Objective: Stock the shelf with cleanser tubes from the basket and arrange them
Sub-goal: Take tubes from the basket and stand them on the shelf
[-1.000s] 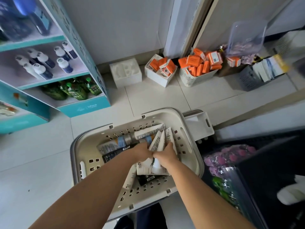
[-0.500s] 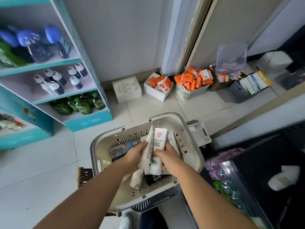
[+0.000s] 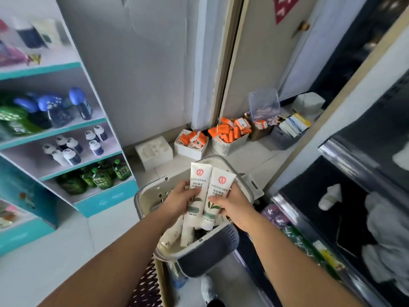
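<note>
Two white cleanser tubes with a red round logo and a green leaf stand upright above the beige basket (image 3: 147, 193). My left hand (image 3: 179, 200) grips the left tube (image 3: 198, 185), and more tubes hang below it. My right hand (image 3: 234, 203) grips the right tube (image 3: 218, 196). The two tubes touch side by side. More tubes (image 3: 174, 233) lie in the basket beneath my hands, partly hidden. The teal shelf unit (image 3: 106, 199) stands at the left.
The shelf unit holds blue bottles (image 3: 55, 107), white bottles (image 3: 70, 147) and green pouches (image 3: 99, 176). Bins of orange boxes (image 3: 230, 131) and a white foam tray (image 3: 153, 150) sit on the floor by the wall. A dark glass counter (image 3: 345, 196) runs along the right.
Both hands have lifted the tubes up out of the basket and turned them label-forward. The view has tilted up, showing more of the shelf and wall.
</note>
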Available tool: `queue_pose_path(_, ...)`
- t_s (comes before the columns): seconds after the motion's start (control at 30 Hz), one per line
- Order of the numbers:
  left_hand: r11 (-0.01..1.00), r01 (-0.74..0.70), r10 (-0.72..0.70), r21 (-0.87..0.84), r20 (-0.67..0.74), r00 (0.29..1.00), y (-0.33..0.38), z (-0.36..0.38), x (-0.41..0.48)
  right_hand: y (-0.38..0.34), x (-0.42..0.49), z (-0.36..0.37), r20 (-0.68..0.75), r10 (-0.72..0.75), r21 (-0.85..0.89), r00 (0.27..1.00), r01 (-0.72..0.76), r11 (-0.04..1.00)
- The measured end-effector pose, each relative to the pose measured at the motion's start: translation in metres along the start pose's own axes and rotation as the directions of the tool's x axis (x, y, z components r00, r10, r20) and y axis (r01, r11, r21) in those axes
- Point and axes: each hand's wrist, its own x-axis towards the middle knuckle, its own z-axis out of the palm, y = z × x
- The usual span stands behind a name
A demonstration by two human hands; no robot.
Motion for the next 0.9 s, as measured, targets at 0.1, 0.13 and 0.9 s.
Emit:
queue_pose_path(0.1,0.997,-0.059,0.057,0.044,0.060,0.997,0.013,0.020,-0.019,-0.011,-0.028,-0.019,-0.062,-0.048,0.023,0.997,0.049,0.999)
queue_pose_path(0.13,0.995,-0.084,0.079,0.061,0.083,0.993,0.018,0.029,-0.025,-0.015,-0.037,-0.026,-0.082,-0.064,0.022,0.995,0.066,0.998)
queue_pose_path(0.9,0.907,-0.421,0.334,0.003,0.603,0.724,0.049,0.399,-0.165,-0.058,-0.318,-0.315,-0.580,-0.327,0.032,0.746,0.422,0.906)
